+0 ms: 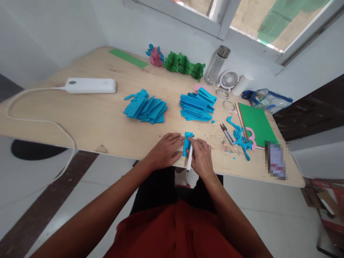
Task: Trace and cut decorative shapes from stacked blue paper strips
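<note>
Head camera view: a small rectangular bright-blue paper piece point(187, 138) lies on the pale wooden surface point(88, 114) near its front edge, between the two hands. The right grip point(202, 156) is closed around a slim white pen with dark ends point(190, 159), which slants along the right side of the paper piece, its lower end at the surface's edge. Fingers of this grip overlap the piece's right side. The left grip point(166, 152) is relaxed, palm down, its fingers extended toward the piece's left side; whether their tips press on the paper, I cannot tell. Beyond the grips lie a fanned pile of folded blue paper point(146, 107), farther left, and a layered pile of blue paper strips point(197, 105), almost straight ahead. To the right, small dark-bladed snips point(228, 134) lie beside a tangle of blue paper offcuts point(242, 138).
</note>
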A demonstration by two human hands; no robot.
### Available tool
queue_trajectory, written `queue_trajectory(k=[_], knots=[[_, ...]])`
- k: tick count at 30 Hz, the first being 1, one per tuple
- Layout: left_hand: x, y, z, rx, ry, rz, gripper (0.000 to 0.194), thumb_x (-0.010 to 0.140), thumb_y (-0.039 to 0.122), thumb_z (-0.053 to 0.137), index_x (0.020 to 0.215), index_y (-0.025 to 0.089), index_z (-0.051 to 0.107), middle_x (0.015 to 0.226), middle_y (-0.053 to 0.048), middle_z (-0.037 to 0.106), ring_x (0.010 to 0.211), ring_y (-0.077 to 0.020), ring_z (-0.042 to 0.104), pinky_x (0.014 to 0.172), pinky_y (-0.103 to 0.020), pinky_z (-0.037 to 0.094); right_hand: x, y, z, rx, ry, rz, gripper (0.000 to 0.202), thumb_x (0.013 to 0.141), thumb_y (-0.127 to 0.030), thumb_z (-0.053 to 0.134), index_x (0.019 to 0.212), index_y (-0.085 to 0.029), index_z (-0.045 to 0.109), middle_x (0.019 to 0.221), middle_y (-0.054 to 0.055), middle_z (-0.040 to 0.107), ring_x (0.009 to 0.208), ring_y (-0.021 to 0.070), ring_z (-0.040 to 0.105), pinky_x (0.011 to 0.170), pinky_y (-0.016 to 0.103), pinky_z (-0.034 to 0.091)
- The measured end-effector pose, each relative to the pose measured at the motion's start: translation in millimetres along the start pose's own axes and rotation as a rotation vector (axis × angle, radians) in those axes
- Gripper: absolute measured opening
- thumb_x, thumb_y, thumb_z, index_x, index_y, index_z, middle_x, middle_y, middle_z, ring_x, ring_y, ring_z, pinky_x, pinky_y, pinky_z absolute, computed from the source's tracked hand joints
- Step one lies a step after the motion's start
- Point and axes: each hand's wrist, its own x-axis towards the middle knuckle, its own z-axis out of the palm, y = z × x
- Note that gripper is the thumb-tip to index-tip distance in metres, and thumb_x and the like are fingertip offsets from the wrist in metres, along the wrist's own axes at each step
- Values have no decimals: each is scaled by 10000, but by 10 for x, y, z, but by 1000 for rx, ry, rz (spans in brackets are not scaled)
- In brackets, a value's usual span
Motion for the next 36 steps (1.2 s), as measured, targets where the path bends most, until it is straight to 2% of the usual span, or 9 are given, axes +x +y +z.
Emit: queue_trajectory(k=[12, 19, 36], knots=[[7, 19, -24, 2, 6, -10, 378, 853, 237, 505, 1214, 157, 582, 1320, -141, 598, 1277, -290, 483, 1102, -518, 345, -14, -15, 6, 2, -4, 3, 550, 870, -130, 499, 1415, -190, 457, 1235, 116, 651, 1189, 304, 450, 943, 431, 333], [-28, 49, -9, 45, 103, -42, 388, 841, 233, 512, 1215, 176, 594, 1261, -137, 634, 1254, -301, 512, 1047, -508, 421, -14, 6, 19, -3, 14, -15, 576, 857, -118, 508, 1424, -203, 451, 1208, 118, 658, 1188, 305, 453, 934, 433, 338], [-31, 68, 3, 114, 94, -5, 392, 835, 237, 508, 1213, 167, 589, 1253, -138, 637, 1237, -307, 522, 1032, -504, 428, -25, -27, -12, -3, 25, -8, 511, 876, -129, 506, 1385, -180, 490, 1242, 119, 659, 1183, 309, 460, 924, 431, 339]])
